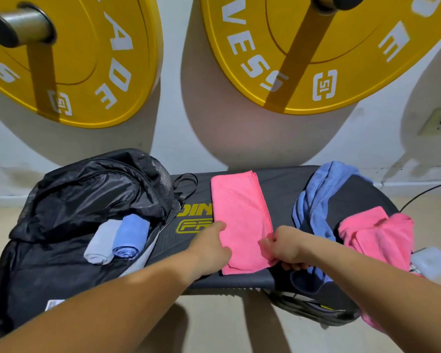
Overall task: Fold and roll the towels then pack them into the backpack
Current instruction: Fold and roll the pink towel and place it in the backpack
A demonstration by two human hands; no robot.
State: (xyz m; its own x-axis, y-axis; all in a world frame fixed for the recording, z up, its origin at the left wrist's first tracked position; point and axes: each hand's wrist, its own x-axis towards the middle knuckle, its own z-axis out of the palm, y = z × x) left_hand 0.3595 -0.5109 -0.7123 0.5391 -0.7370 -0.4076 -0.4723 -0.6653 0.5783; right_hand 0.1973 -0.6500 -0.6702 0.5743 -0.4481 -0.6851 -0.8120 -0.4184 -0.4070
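A pink towel (241, 215), folded into a long strip, lies lengthwise on the black bench (278, 182). My left hand (211, 247) rests on the strip's near left edge with its fingers laid flat. My right hand (283, 247) pinches the near right edge. The open black backpack (87, 194) sits at the left. Inside its opening lie a rolled grey towel (101, 244) and a rolled blue towel (130, 236) side by side. A loose blue towel (318, 197) and a crumpled second pink towel (382, 238) lie on the bench's right end.
Two large yellow weight plates (92, 72) (316, 54) on a bar hang close above the bench against a white wall. A black cable (425, 192) runs along the floor at the right. Beige floor shows below the bench.
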